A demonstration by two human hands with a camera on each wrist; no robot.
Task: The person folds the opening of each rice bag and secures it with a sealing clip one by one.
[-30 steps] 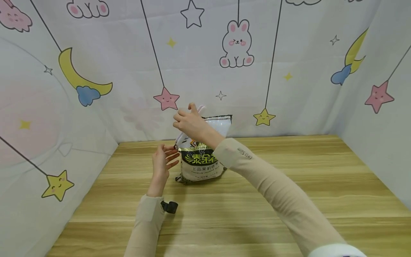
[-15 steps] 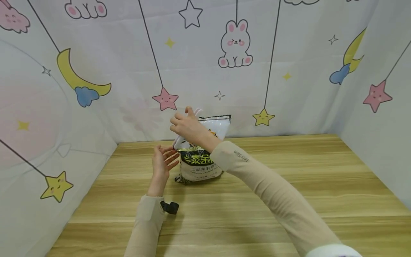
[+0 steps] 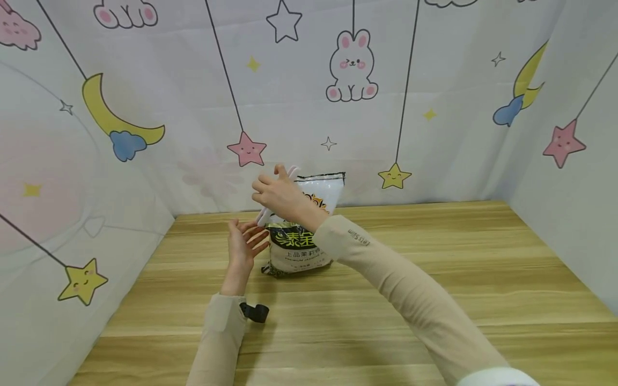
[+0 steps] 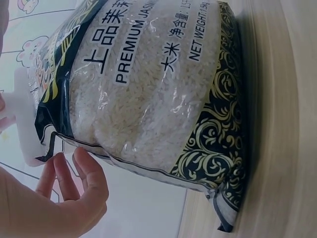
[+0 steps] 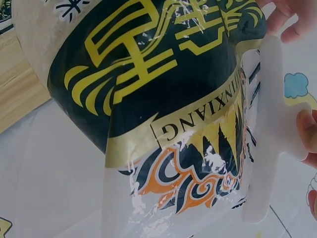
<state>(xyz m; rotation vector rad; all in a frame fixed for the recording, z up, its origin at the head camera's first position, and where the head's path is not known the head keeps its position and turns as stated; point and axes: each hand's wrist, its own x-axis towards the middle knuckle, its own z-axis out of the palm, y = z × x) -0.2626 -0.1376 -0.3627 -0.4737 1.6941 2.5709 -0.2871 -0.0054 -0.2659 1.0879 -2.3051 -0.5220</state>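
Observation:
A clear-and-black bag of rice [image 3: 295, 257] stands upright on the table, its top white and flattened. My right hand [image 3: 282, 199] reaches across the upper bag and pinches the tab of a long white bag clip [image 5: 267, 124] between thumb and finger. The clip lies along the bag's left edge, above the black band. My left hand [image 3: 241, 246] is beside that edge, fingers relaxed and spread. In the left wrist view its fingertips [image 4: 79, 154] are right at the side seam, just below the clip's end [image 4: 30, 148]. The right forearm hides part of the bag's right side.
The wooden table [image 3: 410, 300] extends around the bag. A white curtain [image 3: 299, 80] printed with stars, moons and rabbits hangs close behind and on both sides. A small black device [image 3: 255, 312] sits on the left wrist.
My right hand has moved slightly left and down with the bag clip, uncovering more of the bag's upper print. The left hand has stayed nearly still at the bag's edge.

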